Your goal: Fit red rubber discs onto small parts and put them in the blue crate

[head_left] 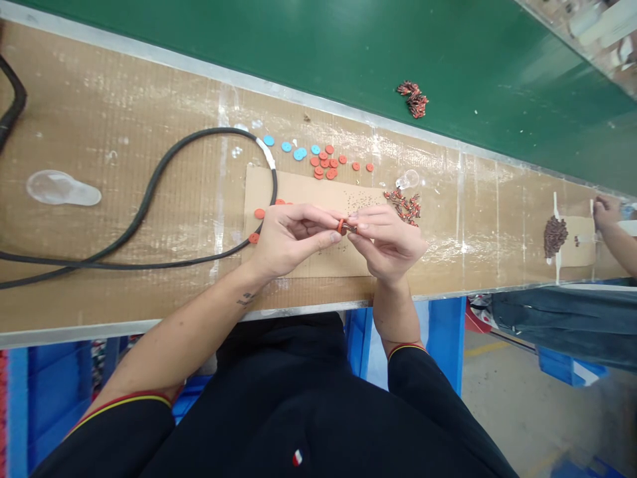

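Over a cardboard sheet point(308, 269), my left hand point(293, 236) pinches an orange disc point(341, 226) by its edge. Close against it, my right hand point(385, 239) pinches a small dark reddish-brown piece point(351, 229), whose end meets the disc. How far the two are joined is hidden by my fingers. Just beyond my right hand lies a pile of small dark pieces with orange parts point(409, 207). Loose orange discs point(332, 174) and blue discs point(299, 154) lie farther back. A few more orange discs point(259, 213) rest beside my left hand.
A black cable point(154, 179) with a white band loops across the left. Clear plastic scoop-like pieces point(62, 188) lie on the cardboard-covered table. Another dark bundle point(415, 99) sits on the green surface behind. At far right, another person's hand point(606, 211) is near a brown pile point(555, 237).
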A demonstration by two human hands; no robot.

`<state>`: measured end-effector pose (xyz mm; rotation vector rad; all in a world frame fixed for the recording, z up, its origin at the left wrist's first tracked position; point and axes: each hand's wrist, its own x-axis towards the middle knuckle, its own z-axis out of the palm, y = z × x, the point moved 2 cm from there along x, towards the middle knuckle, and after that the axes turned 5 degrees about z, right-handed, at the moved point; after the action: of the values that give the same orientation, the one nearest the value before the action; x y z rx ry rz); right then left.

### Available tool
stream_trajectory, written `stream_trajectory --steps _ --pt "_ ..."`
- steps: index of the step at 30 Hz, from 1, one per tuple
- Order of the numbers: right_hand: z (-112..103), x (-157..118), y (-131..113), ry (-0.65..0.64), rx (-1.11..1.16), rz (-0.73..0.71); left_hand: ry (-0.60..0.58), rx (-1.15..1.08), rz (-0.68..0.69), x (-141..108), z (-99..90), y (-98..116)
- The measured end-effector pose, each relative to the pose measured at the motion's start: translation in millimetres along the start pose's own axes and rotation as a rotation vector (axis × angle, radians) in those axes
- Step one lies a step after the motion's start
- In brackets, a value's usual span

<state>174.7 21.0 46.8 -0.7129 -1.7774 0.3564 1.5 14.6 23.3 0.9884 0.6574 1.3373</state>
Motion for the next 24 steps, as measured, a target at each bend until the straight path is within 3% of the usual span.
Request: stream_trajectory --steps 24 --pt "-2.4 -0.7 2.0 0.03 -0.009 -0.086 -0.045 -0.044 0.041 1.1 -0.6 2.7"
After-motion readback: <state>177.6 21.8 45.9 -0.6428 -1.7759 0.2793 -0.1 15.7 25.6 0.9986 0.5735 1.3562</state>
